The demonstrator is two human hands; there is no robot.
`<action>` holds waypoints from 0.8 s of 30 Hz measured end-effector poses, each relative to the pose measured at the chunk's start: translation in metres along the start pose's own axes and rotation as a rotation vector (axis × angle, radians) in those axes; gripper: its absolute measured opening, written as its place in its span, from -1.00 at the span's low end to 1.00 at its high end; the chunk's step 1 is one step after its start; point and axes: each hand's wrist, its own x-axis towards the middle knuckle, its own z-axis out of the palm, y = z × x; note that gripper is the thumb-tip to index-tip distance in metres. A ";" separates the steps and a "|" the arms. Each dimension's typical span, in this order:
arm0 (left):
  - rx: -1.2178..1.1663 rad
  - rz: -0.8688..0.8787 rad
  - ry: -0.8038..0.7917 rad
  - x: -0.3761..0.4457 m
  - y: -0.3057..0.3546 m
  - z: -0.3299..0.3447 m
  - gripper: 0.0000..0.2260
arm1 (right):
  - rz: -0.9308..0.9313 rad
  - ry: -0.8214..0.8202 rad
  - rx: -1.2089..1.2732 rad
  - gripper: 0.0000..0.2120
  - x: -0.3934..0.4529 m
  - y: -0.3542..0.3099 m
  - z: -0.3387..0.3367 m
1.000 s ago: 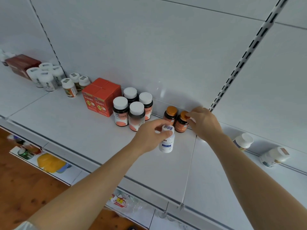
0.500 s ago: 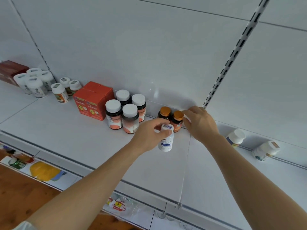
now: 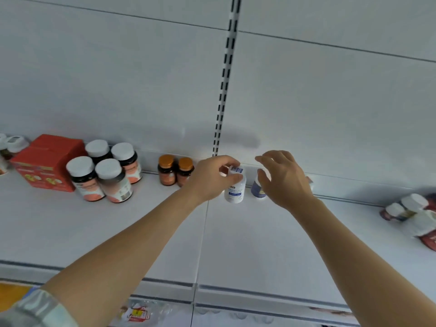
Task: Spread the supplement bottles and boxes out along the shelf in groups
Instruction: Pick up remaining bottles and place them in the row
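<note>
Two hands are working: our left hand is pinching the light, rigid, slick white bottle at its cap, while our right hand is hovering loosely spread.

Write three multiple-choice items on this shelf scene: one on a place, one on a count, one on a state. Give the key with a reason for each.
1. Where do the orange-capped bottles stand?
A. right of the white-capped dark bottles
B. left of the red box
C. at the shelf's front edge

2. How many orange-capped bottles are there?
A. one
B. two
C. four

3. What is the left hand doing?
A. resting flat on the shelf
B. gripping the white bottle near its top
C. holding the red box

Key: 1 A, they stand between the dark bottles and the hands; 2 B, two orange caps show; 3 B, its fingers curl round the bottle's top.
</note>
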 end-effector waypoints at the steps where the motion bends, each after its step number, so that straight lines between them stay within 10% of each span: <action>1: 0.052 0.015 -0.011 0.006 0.005 0.004 -0.76 | 0.003 0.000 0.004 -0.72 -0.003 0.006 -0.003; 24: 0.582 0.220 0.174 0.044 -0.034 0.052 -0.75 | 0.002 -0.075 0.069 -0.71 -0.027 0.051 0.012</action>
